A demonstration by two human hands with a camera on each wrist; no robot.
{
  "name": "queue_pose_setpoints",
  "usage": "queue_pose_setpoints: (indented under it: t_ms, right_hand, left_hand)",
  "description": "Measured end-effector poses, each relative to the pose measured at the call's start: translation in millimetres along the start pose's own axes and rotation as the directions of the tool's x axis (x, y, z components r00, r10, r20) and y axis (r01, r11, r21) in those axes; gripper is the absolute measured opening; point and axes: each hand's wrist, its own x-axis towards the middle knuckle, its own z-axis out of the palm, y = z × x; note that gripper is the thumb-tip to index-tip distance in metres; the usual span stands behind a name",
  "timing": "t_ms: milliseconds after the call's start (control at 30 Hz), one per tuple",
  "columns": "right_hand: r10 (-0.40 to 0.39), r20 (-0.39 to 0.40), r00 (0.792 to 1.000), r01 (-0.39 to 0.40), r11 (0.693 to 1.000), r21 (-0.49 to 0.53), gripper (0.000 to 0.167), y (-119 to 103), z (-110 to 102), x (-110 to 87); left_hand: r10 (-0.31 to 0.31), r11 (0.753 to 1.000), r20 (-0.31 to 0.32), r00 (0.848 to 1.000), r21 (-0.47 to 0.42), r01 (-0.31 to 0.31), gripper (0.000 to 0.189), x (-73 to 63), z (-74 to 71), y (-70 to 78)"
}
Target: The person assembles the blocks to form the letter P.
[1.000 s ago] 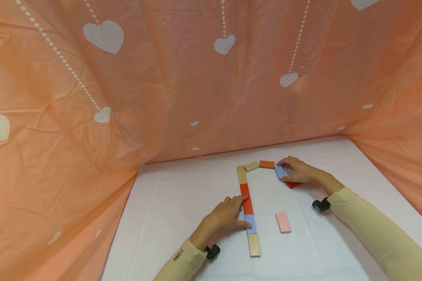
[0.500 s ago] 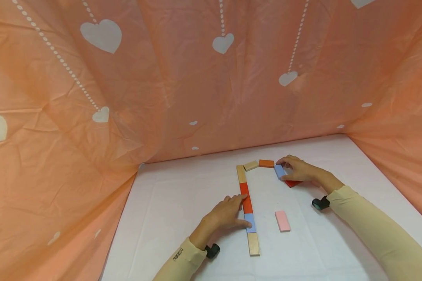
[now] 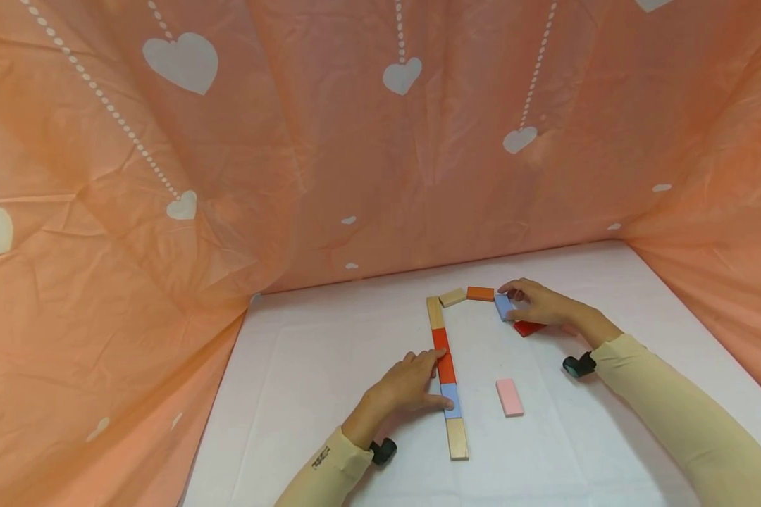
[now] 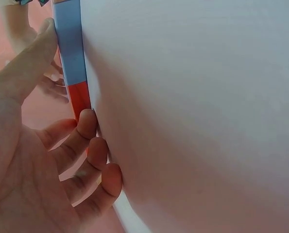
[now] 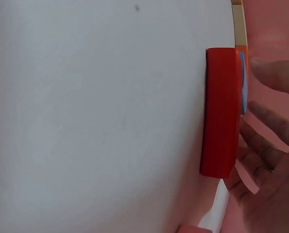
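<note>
My left hand [image 3: 409,384] rests with loosely bent fingers along a straight row of flat blocks; the index fingertip touches the red blocks [image 3: 447,370] and the thumb the blue block [image 3: 450,392]. Wooden blocks [image 3: 458,440] lie at both ends of this row. My right hand [image 3: 539,303] hovers just over a second blue block [image 3: 502,308], thumb and fingers spread. In the right wrist view, thumb and fingertips show a little above that blue block [image 5: 244,87]. A red block [image 5: 219,111] lies beside it, partly hidden by my hand in the head view.
From the row's far end, a pale wooden block [image 3: 453,297] and an orange block [image 3: 480,293] curve toward the second blue block. A pink block [image 3: 510,398] lies apart on the white tabletop [image 3: 317,338]. Another pink piece [image 5: 195,229] edges into the right wrist view. A peach curtain [image 3: 330,141] hangs behind.
My right hand has lifted slightly off the second blue block, its thumb and fingers coming away. The left hand stays in place, and the blocks keep their layout.
</note>
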Motion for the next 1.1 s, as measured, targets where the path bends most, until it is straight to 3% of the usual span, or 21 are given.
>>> queue_pose_setpoints:
  t_ms: [233,500,700,1100]
  right_hand:
    - [-0.041,-0.107,0.993,0.042,0.999,0.007,0.045,0.3,-2.2,-14.8]
    - [0.026,-0.179,0.983,-0.032,0.999,-0.027,0.038,1.6,-9.2,-47.3]
    - [-0.020,-0.248,0.969,0.000,0.997,-0.082,0.036,10.5,-13.5,-71.4]
    - [-0.024,-0.266,0.964,-0.009,0.993,-0.120,0.041,30.9,-18.6,-94.7]
  left_hand:
    - [0.015,1.000,0.000,1.000,0.017,-0.015,0.104,-0.1,2.6,-2.4]
    - [0.015,1.000,0.001,1.000,0.011,-0.015,0.103,-3.3,1.4,-2.4]
    - [0.013,1.000,-0.001,1.000,0.011,-0.013,0.103,-3.7,2.5,-2.5]
    - [0.004,1.000,0.000,1.000,-0.007,-0.004,0.103,-3.0,-2.3,0.7]
